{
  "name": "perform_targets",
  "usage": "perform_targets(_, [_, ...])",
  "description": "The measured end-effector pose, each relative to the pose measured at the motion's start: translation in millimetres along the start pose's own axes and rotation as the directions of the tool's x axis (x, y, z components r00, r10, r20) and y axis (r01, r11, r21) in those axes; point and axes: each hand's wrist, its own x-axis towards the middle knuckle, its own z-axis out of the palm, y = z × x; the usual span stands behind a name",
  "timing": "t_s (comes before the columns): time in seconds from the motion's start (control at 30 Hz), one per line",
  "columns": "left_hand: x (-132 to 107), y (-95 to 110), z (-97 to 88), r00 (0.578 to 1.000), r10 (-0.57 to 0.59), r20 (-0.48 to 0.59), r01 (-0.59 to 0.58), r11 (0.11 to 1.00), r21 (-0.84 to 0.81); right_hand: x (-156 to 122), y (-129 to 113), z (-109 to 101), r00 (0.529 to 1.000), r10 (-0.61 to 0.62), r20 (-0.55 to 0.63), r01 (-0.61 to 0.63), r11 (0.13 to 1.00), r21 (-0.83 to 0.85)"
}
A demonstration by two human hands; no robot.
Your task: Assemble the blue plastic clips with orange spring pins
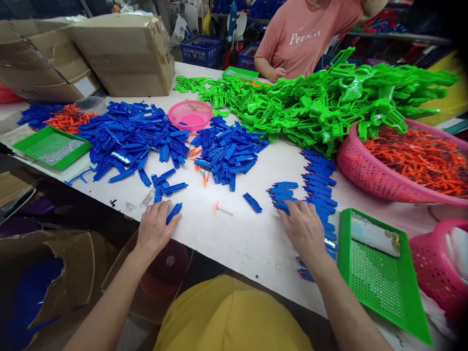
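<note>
My left hand [156,228] is at the table's front edge, thumb and fingers closed around a ribbed blue plastic part [174,213]. My right hand [302,228] is over the table to the right, its fingers on a blue plastic piece [282,205] that they partly hide. That piece lies against a short stack of orange-tipped blue pieces [283,191]. Beside it runs a long row of similar blue pieces [319,183]. Between my hands lie an orange part with a metal spring [222,209] and a single blue half-shell [252,203].
Blue part piles [135,134] and a pink basket [190,116] lie ahead. Green toy-gun-like frames [292,107] heap up behind. A pink colander [387,180] of orange parts and a green tray [404,292] stand right. Cardboard boxes [124,53] stand back left; a person [303,41] is opposite.
</note>
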Motion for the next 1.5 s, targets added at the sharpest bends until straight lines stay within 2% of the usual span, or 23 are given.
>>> perform_targets(0.13, [0, 2, -0.8, 0.999, -0.013, 0.051, 0.014, 0.999, -0.032, 5, -44, 9, 0.99, -0.143, 0.011, 0.135, 0.955, 0.263])
perform_targets(0.27, [3, 8, -3.9, 0.997, -0.034, 0.073, 0.041, 0.995, -0.089, 8, -95, 21, 0.955, -0.287, 0.081, 0.247, 0.914, 0.322])
perform_targets(0.37, [4, 18, -5.1, 0.988, -0.117, 0.102, 0.136, 0.968, -0.21, 18, -125, 27, 0.957, -0.267, 0.116, 0.226, 0.933, 0.281])
perform_targets(0.43, [2, 27, -4.0, 0.966, -0.215, 0.14, 0.252, 0.899, -0.357, 24, -140, 30, 0.966, -0.203, 0.16, 0.166, 0.961, 0.22])
perform_targets(0.5, [0, 39, -0.8, 0.935, -0.299, 0.192, 0.354, 0.754, -0.553, 28, -148, 33, 0.966, -0.157, 0.206, 0.125, 0.979, 0.162])
perform_targets(0.6, [-4, 59, 4.6, 0.883, -0.343, 0.321, 0.448, 0.408, -0.796, 29, -151, 34, 0.959, -0.166, 0.228, 0.131, 0.978, 0.16])
perform_targets(0.67, [-6, 71, 6.2, 0.843, -0.312, 0.439, 0.505, 0.174, -0.846, 26, -146, 35, 0.957, -0.18, 0.227, 0.139, 0.973, 0.184])
perform_targets(0.77, [-9, 87, 4.9, 0.77, -0.258, 0.583, 0.567, -0.141, -0.811, 19, -134, 35, 0.955, -0.196, 0.222, 0.142, 0.961, 0.236])
perform_targets(0.87, [-12, 100, 3.8, 0.702, -0.215, 0.679, 0.56, -0.423, -0.712, 9, -121, 31, 0.96, -0.189, 0.207, 0.123, 0.948, 0.294])
perform_targets(0.93, [-14, 109, 5.2, 0.663, -0.171, 0.729, 0.545, -0.557, -0.626, 1, -115, 24, 0.969, -0.128, 0.21, 0.026, 0.903, 0.429])
perform_targets(0.97, [-14, 113, 6.5, 0.644, -0.15, 0.75, 0.541, -0.604, -0.585, -3, -113, 19, 0.97, -0.081, 0.229, -0.052, 0.851, 0.523])
perform_targets(1.07, [-14, 128, 10.8, 0.6, -0.104, 0.793, 0.534, -0.686, -0.494, -14, -114, 3, 0.948, 0.022, 0.317, -0.262, 0.618, 0.741])
perform_targets(1.17, [-13, 145, 12.7, 0.585, -0.076, 0.807, 0.516, -0.733, -0.443, -20, -120, -10, 0.935, 0.013, 0.355, -0.31, 0.517, 0.798])
perform_targets(1.27, [-11, 158, 11.7, 0.598, -0.073, 0.798, 0.49, -0.755, -0.436, -23, -125, -15, 0.934, 0.002, 0.356, -0.31, 0.495, 0.812])
perform_targets(1.5, [-9, 172, 11.9, 0.615, -0.071, 0.785, 0.464, -0.772, -0.433, -23, -122, -13, 0.945, 0.018, 0.328, -0.286, 0.536, 0.794])
